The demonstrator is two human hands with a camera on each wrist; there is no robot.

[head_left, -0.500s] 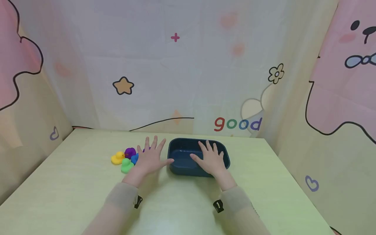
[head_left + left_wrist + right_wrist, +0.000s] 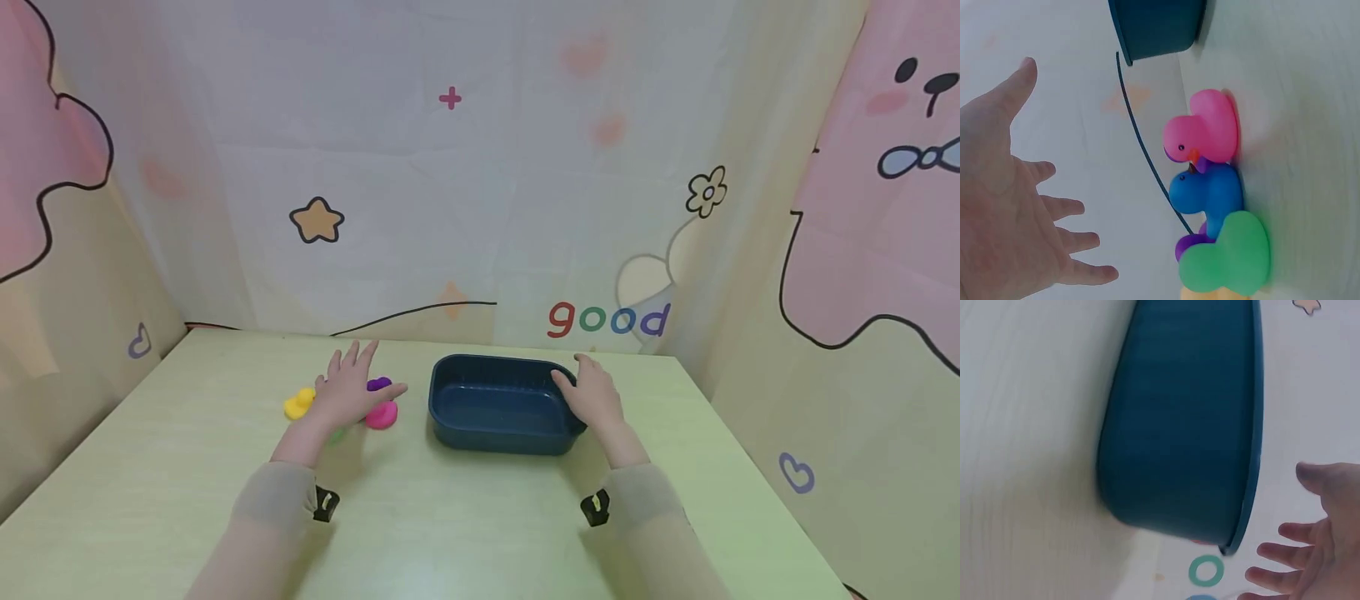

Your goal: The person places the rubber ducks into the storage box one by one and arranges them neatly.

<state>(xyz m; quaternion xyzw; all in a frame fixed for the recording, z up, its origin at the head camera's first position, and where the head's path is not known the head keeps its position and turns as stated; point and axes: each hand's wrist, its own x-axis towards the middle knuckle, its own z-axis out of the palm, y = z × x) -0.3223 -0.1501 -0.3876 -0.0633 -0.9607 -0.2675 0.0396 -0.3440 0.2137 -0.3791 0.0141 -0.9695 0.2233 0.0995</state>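
The person's left hand (image 2: 345,397) hovers over a huddle of rubber ducks (image 2: 1215,192) on the table (image 2: 450,529), fingers spread, grasping nothing; the right hand (image 2: 596,400), likewise splayed and empty, hangs near the dark-blue tub's (image 2: 498,440) right end.

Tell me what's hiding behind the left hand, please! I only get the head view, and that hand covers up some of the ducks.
Observer: Past the left hand there's a blue duck. The left wrist view shows it between the pink duck and the green duck.
Operator: Ooh! What colour is the pink duck's beak? I can't see its face.
Observer: It's orange; the left wrist view shows it.
Operator: And is the right hand squeezing the tub?
Observer: It doesn't look like it. In the right wrist view, a gap shows between its thumb and the tub's rim.
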